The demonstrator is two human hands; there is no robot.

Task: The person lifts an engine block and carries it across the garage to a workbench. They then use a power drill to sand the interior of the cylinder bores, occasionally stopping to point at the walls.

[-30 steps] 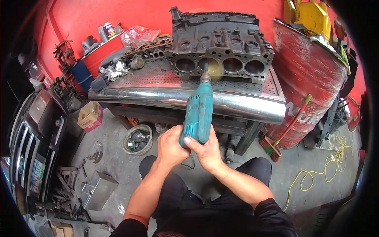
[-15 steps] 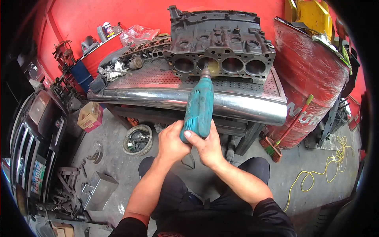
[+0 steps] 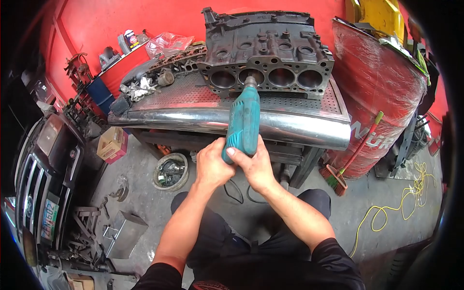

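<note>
A teal power drill [image 3: 244,118] points away from me, gripped between both hands. My left hand [image 3: 213,163] wraps around the rear of its body from the left. On the other side my right hand [image 3: 255,166] closes around the handle end, its thumb lying across the back of the drill. The chuck [image 3: 250,83] sits at the mouth of the second cylinder bore from the left, and whatever tool it carries is hidden inside. The dark engine block [image 3: 263,46] rests on the metal bench [image 3: 193,99] with its row of bores facing me.
Left of the block lie a cylinder head [image 3: 181,63] and greasy parts. A basket of parts [image 3: 170,171] and a cardboard box [image 3: 112,145] stand on the floor, near a parked vehicle [image 3: 46,188]. To the right are a wrapped red drum [image 3: 377,92], a broom [image 3: 336,179] and a yellow cord [image 3: 382,212].
The drill and both hands have shifted slightly, with the chuck now deeper at the bore opening. The yellowish blur around the tool is gone from sight. More cable shows below my hands.
</note>
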